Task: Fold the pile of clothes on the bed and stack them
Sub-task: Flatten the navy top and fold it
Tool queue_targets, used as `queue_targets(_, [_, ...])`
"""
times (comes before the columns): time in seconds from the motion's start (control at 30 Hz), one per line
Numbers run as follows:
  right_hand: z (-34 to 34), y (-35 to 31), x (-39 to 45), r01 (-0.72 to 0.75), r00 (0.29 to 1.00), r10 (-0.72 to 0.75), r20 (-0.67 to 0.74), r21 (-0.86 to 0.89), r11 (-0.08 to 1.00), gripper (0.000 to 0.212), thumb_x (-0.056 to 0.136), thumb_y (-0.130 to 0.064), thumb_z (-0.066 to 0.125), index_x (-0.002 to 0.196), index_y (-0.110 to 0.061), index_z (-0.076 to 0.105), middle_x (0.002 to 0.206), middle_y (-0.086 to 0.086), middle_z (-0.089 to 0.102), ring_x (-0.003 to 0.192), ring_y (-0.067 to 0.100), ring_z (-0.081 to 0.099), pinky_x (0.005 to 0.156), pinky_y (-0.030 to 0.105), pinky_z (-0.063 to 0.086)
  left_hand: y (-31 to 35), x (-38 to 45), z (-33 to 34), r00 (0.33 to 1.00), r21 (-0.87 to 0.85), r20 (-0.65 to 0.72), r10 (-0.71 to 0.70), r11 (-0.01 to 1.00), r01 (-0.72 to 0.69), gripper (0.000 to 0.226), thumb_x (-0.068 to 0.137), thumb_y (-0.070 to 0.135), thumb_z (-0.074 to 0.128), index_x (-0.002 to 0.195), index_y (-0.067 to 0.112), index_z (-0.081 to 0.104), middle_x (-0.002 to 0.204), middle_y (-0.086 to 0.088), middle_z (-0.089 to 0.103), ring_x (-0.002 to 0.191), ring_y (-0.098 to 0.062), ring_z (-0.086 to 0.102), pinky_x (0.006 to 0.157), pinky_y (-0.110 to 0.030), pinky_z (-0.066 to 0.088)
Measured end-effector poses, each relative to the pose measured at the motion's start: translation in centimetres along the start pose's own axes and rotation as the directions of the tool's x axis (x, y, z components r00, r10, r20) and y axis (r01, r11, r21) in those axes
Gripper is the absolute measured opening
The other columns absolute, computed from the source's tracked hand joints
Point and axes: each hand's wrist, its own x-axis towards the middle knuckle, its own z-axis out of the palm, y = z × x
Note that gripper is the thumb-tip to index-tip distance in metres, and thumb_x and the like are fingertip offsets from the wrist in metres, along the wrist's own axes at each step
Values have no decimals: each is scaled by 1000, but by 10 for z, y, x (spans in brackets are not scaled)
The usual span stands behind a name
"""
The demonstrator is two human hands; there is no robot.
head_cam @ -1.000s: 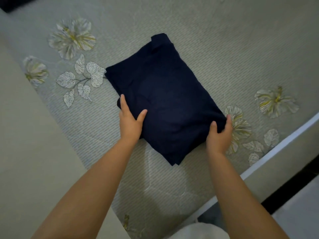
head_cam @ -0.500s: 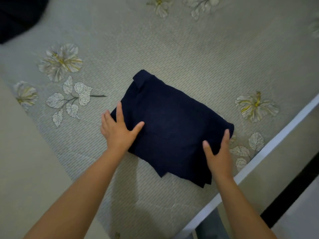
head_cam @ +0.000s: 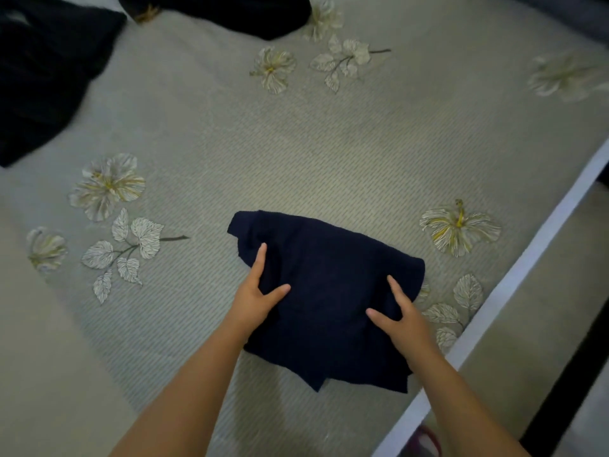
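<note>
From the head camera, a folded navy garment (head_cam: 333,291) lies on the bedspread (head_cam: 296,159), lower centre of the frame. The left hand (head_cam: 255,298) holds its left edge, thumb spread on top, fingers underneath. The right hand (head_cam: 400,316) grips its right side likewise. More dark clothes (head_cam: 43,77) lie at the upper left.

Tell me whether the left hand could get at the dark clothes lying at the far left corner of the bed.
Probably not at once: the left hand grips the folded navy garment, and the dark pile of clothes lies far off across bare bedspread. Nothing blocks the way.
</note>
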Motion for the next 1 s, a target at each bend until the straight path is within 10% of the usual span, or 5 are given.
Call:
queue_targets(0.53, [-175,-83,-16,106,980,-136,-144,-199,974,105,76,-40,71,147,-23,-3,149,6,27,133,24,33,104,33,32,191,1,69,992,224,37,118,967,-123,82,85,20,64,147,22,10,151,-4,25,137,-22,28,107,-31,27])
queue_targets(1.0, [-512,-146,66,210,944,-261,-202,-242,947,106,76,-37,72,147,-20,-4,152,6,20,136,23,28,105,34,31,442,74,279,961,151,-25,277,951,-270,84,78,14,71,145,20,21,145,-10,35,131,-24,38,101,-29,33])
